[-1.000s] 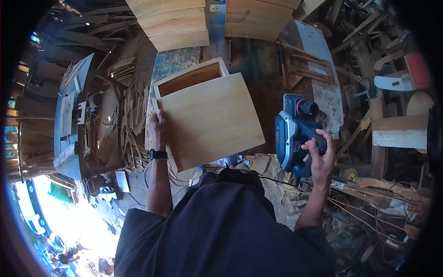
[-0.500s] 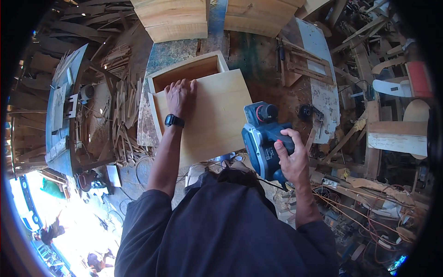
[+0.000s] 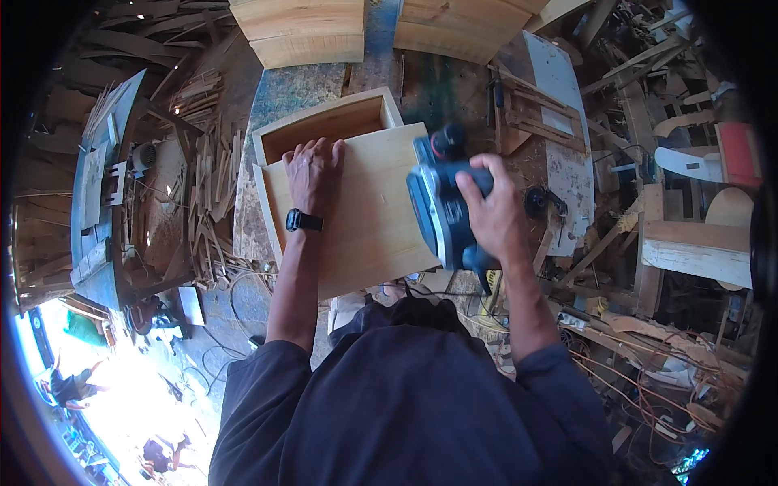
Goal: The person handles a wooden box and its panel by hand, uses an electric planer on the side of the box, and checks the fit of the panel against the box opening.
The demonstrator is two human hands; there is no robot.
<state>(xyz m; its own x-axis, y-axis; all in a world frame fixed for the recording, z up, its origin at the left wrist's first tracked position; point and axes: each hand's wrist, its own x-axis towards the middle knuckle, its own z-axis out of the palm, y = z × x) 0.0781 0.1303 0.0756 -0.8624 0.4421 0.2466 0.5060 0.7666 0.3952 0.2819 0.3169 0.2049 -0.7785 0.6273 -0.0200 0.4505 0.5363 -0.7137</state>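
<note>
A pale wooden drawer (image 3: 373,215) lies on the workbench, its broad flat panel facing up and a box-like opening showing at its far side. My left hand (image 3: 314,168), with a dark watch on the wrist, rests on the panel's far left edge, fingers spread and curling slightly over it. In my right hand (image 3: 496,202) is a blue-black electric planer (image 3: 442,206), gripped by its handle. The planer sits at the right edge of the panel, blurred by motion; whether its base touches the wood I cannot tell.
Two more wooden boxes (image 3: 300,28) stand at the far side of the worn workbench (image 3: 296,87). A wooden frame (image 3: 539,121) lies to the right. Scrap strips (image 3: 215,174) heap on the left, and orange cables (image 3: 628,377) tangle at lower right. Two people are at lower left.
My right hand has carried the planer away from me and slightly left, up along the panel's right edge. The left hand stays on the drawer.
</note>
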